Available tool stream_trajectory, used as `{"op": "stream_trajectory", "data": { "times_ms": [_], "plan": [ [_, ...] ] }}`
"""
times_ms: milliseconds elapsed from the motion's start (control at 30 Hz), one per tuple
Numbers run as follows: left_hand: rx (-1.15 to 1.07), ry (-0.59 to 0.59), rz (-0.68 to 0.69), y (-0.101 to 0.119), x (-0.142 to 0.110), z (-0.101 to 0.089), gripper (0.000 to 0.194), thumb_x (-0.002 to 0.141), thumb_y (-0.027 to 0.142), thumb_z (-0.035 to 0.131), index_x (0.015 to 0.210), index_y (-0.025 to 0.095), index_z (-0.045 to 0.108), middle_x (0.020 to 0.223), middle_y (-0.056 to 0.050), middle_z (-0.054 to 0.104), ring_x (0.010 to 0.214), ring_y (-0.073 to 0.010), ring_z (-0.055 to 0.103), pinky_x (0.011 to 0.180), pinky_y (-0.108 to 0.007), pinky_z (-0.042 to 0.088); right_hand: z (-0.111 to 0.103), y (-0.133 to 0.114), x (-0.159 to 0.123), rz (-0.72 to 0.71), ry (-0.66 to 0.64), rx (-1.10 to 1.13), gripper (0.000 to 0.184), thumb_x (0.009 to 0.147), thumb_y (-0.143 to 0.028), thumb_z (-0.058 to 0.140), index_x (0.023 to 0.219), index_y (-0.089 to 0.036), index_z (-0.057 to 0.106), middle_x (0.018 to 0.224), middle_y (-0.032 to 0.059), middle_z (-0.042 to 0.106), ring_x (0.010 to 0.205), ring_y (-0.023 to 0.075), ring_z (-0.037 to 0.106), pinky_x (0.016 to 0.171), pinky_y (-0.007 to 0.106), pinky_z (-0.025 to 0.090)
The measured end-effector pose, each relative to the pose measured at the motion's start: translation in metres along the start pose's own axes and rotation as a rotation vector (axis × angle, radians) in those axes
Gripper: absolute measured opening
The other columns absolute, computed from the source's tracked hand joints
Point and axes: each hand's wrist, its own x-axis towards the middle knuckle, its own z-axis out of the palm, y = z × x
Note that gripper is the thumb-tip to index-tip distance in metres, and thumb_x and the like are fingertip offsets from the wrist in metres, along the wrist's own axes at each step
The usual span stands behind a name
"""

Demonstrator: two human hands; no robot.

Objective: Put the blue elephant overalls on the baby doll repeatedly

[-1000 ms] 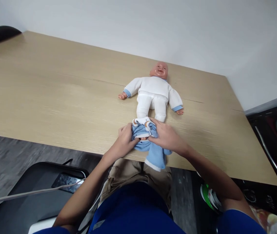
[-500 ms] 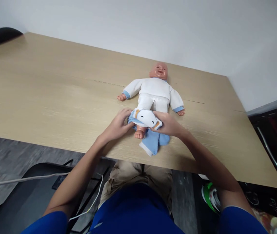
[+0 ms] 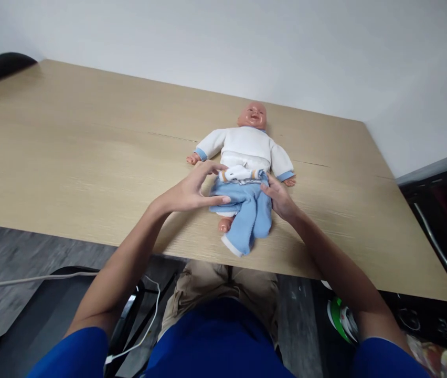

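Observation:
A baby doll (image 3: 247,144) in a white top lies on its back on the wooden table (image 3: 70,152), head toward the wall. Light blue trousers (image 3: 247,210) cover its legs up to the waist; one bare foot shows at the left cuff. My left hand (image 3: 194,189) pinches the trousers' waistband at the doll's left hip, thumb and forefinger closed on the cloth. My right hand (image 3: 276,195) grips the waistband on the other side. A white and orange patch on the waistband sits between my hands.
The table's near edge runs just in front of my lap. A black chair (image 3: 50,315) with a white cable (image 3: 30,279) stands at the lower left. Dark furniture (image 3: 439,220) is at the right. A white wall lies beyond the table.
Both hands have drawn the blue trousers from the doll's feet up its legs to its waist. The hands moved away from me, toward the doll's body.

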Motion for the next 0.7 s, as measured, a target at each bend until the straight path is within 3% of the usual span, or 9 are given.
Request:
{"op": "stream_trajectory", "data": {
  "times_ms": [100, 233, 333, 433, 500, 600, 700],
  "plan": [
    [0.143, -0.125, 0.007, 0.009, 0.034, 0.000, 0.064, 0.093, 0.073, 0.088, 0.131, 0.023, 0.077, 0.131, -0.013, 0.079, 0.126, -0.0357, 0.070, 0.118, -0.049, 0.056, 0.001, 0.003, 0.004, 0.015, 0.061, 0.108, 0.080, 0.092, -0.084, 0.079, 0.149, -0.030, 0.064, 0.136, 0.0095, 0.079, 0.118, 0.0300, 0.077, 0.106, 0.044, 0.066],
    [0.244, -0.340, -0.015, 0.017, 0.082, -0.008, 0.057, 0.090, 0.077, 0.085, 0.095, 0.022, 0.075, 0.088, -0.004, 0.068, 0.083, -0.0240, 0.061, 0.089, -0.040, 0.051, -0.010, -0.002, 0.002, -0.008, 0.055, 0.092, 0.076, 0.088, -0.083, 0.088, 0.138, -0.030, 0.068, 0.126, 0.0074, 0.080, 0.114, 0.0279, 0.076, 0.105, 0.042, 0.067],
    [0.128, -0.469, 0.016, 0.020, 0.109, -0.013, 0.049, 0.087, 0.068, 0.090, 0.097, 0.022, 0.076, 0.089, -0.002, 0.070, 0.082, -0.0219, 0.062, 0.080, -0.036, 0.047, -0.023, -0.012, -0.004, 0.050, -0.105, 0.043, 0.071, 0.087, -0.083, 0.094, 0.124, -0.026, 0.074, 0.110, 0.0048, 0.079, 0.102, 0.0253, 0.075, 0.092, 0.037, 0.066],
    [-0.081, -0.608, 0.039, 0.019, 0.126, -0.009, 0.046, 0.084, 0.058, 0.095, 0.110, 0.022, 0.082, 0.100, -0.002, 0.078, 0.093, -0.0224, 0.070, 0.086, -0.032, 0.053, -0.030, -0.021, -0.010, 0.074, -0.207, 0.007, 0.063, 0.086, -0.078, 0.099, 0.105, -0.023, 0.076, 0.098, 0.0029, 0.076, 0.094, 0.0231, 0.072, 0.088, 0.036, 0.064],
    [-0.168, -0.633, 0.047, 0.015, 0.132, -0.001, 0.046, 0.082, 0.054, 0.099, 0.112, 0.023, 0.084, 0.104, -0.001, 0.081, 0.098, -0.0226, 0.073, 0.091, -0.031, 0.056, -0.029, -0.023, -0.012, 0.025, -0.143, 0.061, 0.063, 0.083, -0.077, 0.101, 0.104, -0.024, 0.076, 0.098, 0.0022, 0.075, 0.093, 0.0226, 0.071, 0.089, 0.036, 0.064],
    [-0.267, -0.660, 0.055, 0.008, 0.136, 0.011, 0.046, 0.081, 0.052, 0.101, 0.114, 0.024, 0.085, 0.108, -0.002, 0.085, 0.102, -0.0244, 0.078, 0.094, -0.033, 0.061, -0.025, -0.022, -0.014, -0.016, -0.004, 0.207, 0.072, 0.076, -0.079, 0.103, 0.117, -0.027, 0.075, 0.100, 0.0010, 0.074, 0.089, 0.0211, 0.068, 0.084, 0.034, 0.063],
    [-0.314, -0.781, 0.023, 0.002, 0.137, 0.019, 0.042, 0.084, 0.054, 0.100, 0.111, 0.023, 0.088, 0.109, -0.004, 0.089, 0.101, -0.0281, 0.083, 0.092, -0.036, 0.066, -0.028, -0.025, -0.016, 0.024, -0.027, 0.197, 0.076, 0.078, -0.079, 0.103, 0.127, -0.029, 0.076, 0.108, 0.0026, 0.078, 0.091, 0.0214, 0.070, 0.081, 0.032, 0.063]
  ]
}}
